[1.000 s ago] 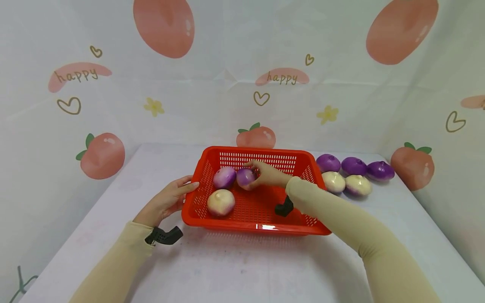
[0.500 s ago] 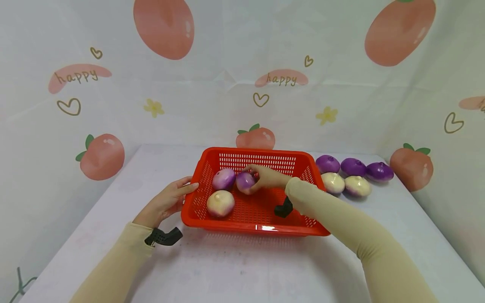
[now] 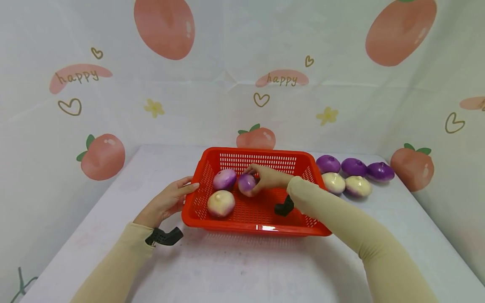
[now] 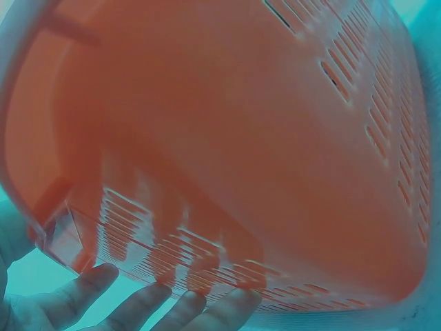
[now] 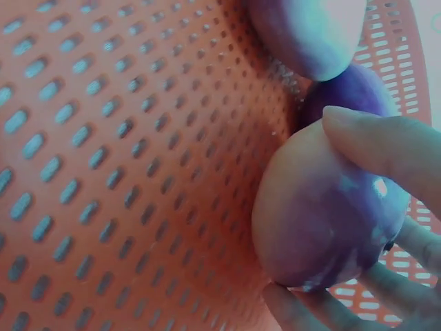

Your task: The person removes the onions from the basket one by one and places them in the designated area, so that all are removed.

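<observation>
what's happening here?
A person's right hand grips a purple onion inside the red basket, beside two other onions there: a purple-white one and a pale one. The left hand rests open against the basket's left wall. Five more onions sit on the table, right of the basket.
</observation>
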Demonstrator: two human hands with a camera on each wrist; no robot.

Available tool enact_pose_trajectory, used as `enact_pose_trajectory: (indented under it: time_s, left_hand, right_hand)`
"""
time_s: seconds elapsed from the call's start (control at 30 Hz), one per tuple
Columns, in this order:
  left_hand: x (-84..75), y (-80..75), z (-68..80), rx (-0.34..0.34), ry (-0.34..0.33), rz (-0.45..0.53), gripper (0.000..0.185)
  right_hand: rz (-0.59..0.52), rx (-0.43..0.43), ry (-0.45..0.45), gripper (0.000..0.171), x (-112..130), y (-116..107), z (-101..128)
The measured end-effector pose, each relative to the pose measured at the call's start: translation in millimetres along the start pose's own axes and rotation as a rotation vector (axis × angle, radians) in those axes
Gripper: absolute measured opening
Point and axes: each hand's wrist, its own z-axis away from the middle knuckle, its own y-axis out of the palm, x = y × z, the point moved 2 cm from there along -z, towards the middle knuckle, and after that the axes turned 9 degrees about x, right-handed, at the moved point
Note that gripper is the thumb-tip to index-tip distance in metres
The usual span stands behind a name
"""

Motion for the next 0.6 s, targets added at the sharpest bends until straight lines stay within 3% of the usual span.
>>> enact_pose_trajectory:
  time_s: [0.13,0.3,0.6]
  left_hand:
    - [0.1,0.1,-0.8,-0.008,-0.006,0.015,0.064]
    - [-0.3,-0.4,-1.1,-0.004,-0.001,0.019,0.063]
    - [0.1,-1.8,-2.0,-0.007,-0.005,0.03,0.062]
  right_hand:
    - [-0.054,-0.053,-0.031,0.061,6.9,-8.1,5.3]
    - [-0.159,-0.209,-0.129,0.07,23.1,-29.5,21.7]
    - [-0.444,-0.451,-0.327,0.077,36.2,-73.6,80.3]
